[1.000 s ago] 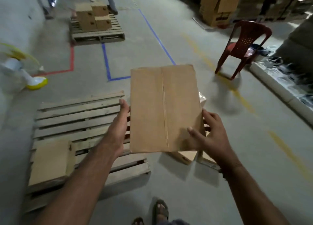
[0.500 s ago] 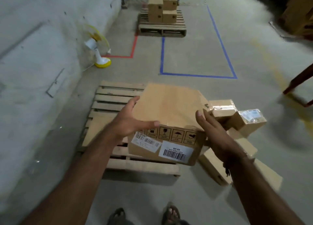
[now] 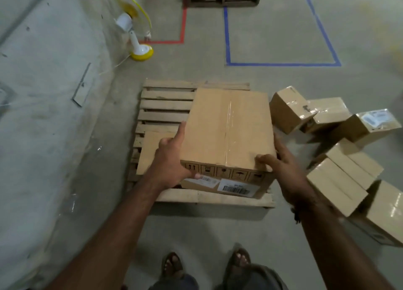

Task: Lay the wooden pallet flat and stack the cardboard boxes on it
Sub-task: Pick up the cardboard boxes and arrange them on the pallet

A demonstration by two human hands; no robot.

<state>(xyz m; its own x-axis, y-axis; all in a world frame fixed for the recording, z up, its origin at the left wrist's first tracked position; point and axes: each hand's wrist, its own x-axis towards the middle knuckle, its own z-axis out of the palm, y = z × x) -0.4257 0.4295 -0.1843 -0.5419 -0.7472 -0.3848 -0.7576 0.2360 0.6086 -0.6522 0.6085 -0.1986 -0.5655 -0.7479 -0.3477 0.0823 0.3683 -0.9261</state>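
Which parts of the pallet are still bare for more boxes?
Bare slats lie on the wooden pallet behind the flat cardboard piece and left of the large box both hands hold. Loose boxes crowd the floor to its right.

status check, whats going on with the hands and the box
Left hand and right hand grip big box over pallet. Flat box beside it on pallet. Loose boxes on floor, right.

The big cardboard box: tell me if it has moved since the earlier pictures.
Yes. The big cardboard box has come down over the wooden pallet, toward its right side.
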